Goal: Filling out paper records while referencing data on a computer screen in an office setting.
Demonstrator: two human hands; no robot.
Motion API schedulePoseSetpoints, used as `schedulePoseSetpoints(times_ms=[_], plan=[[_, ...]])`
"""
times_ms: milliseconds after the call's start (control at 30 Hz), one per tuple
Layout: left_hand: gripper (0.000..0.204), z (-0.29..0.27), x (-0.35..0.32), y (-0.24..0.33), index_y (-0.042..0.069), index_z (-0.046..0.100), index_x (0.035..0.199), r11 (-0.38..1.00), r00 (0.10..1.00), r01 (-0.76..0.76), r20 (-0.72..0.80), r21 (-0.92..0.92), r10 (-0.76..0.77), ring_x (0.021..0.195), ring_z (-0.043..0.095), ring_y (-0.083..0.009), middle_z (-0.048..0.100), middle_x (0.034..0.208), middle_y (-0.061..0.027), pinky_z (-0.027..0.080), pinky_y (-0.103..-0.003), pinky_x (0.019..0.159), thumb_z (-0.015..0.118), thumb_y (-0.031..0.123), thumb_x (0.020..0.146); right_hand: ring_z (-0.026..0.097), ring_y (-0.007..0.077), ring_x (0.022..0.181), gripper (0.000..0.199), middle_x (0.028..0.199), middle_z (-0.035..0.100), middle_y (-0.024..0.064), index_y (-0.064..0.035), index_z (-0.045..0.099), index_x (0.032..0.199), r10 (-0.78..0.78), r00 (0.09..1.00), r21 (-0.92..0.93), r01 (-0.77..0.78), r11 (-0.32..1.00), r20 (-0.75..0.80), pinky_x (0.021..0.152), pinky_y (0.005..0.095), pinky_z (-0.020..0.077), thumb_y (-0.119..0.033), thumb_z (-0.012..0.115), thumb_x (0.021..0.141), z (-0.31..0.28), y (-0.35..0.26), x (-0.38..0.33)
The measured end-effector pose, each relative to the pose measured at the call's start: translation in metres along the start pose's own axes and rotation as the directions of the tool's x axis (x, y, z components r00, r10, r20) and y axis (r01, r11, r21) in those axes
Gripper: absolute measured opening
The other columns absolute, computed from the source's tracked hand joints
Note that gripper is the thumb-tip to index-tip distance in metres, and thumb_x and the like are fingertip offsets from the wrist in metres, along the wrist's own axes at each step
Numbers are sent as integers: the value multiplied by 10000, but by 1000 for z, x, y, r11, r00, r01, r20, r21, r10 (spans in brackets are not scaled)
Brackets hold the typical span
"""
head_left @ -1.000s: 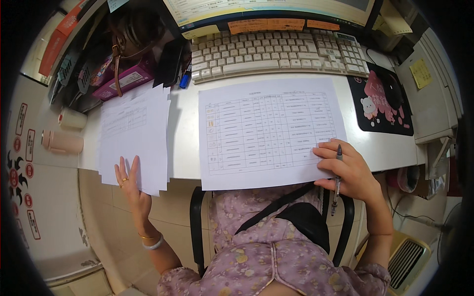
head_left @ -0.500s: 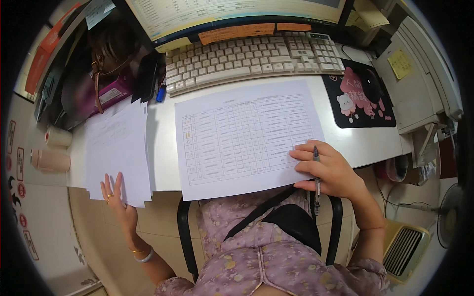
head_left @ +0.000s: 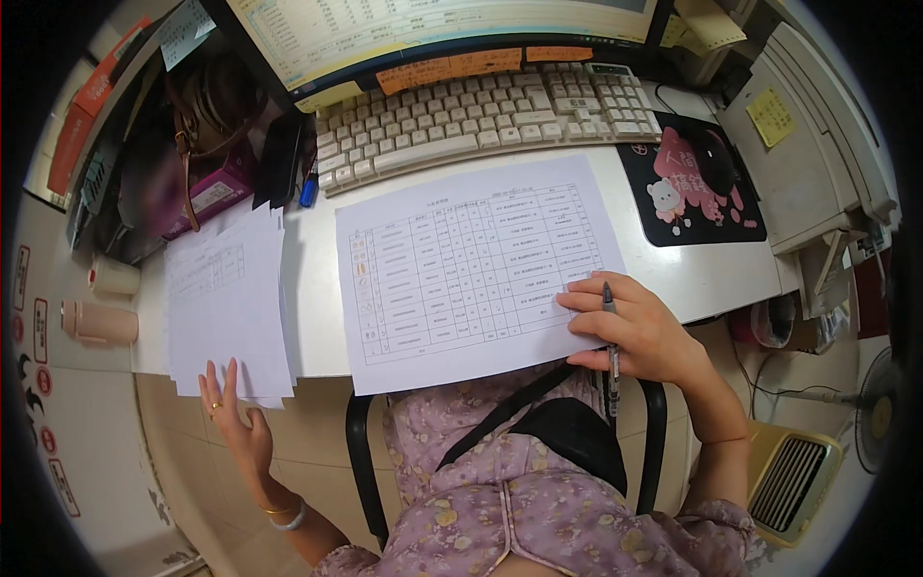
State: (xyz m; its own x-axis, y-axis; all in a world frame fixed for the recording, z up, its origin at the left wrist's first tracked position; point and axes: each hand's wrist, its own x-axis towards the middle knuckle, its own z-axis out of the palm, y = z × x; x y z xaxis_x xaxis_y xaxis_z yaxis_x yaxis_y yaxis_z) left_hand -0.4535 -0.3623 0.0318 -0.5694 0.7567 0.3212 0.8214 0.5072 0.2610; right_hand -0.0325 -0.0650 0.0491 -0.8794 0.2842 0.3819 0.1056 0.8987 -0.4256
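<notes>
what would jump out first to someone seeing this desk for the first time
A big printed table sheet lies mid-desk, its near edge hanging over. The right hand rests on its right corner holding a pen. The left hand touches the low edge of a paper stack at the left, with a keyboard behind.

The print in the white printed table sheet (head_left: 471, 269) is too small to read, and its lower right corner lies hidden under the right hand (head_left: 635, 332). The computer monitor (head_left: 442, 29) is cut off by the top edge. The dark cluttered bag (head_left: 183, 163) is partly blurred.
</notes>
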Motion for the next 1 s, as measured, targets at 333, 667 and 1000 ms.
schedulePoseSetpoints(times_ms=[333,667,1000], plan=[[717,-9,6,24,91,565,1401,997,997,-76,-25,13,77,1496,250,-383,386,1564,-160,259,-503,1181,435,-135,733,622,344,1118,389,1212,674,112,-57,625,965,4,1000,23,-4,1000,8,968,453,495,-252,854,718,1,3,2],[680,-6,5,28,84,585,1383,997,997,-79,-22,-23,78,1488,273,-388,404,1553,-167,270,-495,1175,440,-137,757,623,342,1120,386,1210,675,110,-65,623,966,2,1000,21,-2,1000,0,973,460,492,-259,851,723,3,3,-2],[608,-10,7,46,41,615,1330,986,983,-163,-88,-20,161,1455,338,-410,455,1512,-192,299,-507,1161,463,-134,768,620,339,1134,405,1218,676,109,-68,619,973,11,1000,16,-11,1000,5,981,458,488,-255,863,709,5,4,-2]])
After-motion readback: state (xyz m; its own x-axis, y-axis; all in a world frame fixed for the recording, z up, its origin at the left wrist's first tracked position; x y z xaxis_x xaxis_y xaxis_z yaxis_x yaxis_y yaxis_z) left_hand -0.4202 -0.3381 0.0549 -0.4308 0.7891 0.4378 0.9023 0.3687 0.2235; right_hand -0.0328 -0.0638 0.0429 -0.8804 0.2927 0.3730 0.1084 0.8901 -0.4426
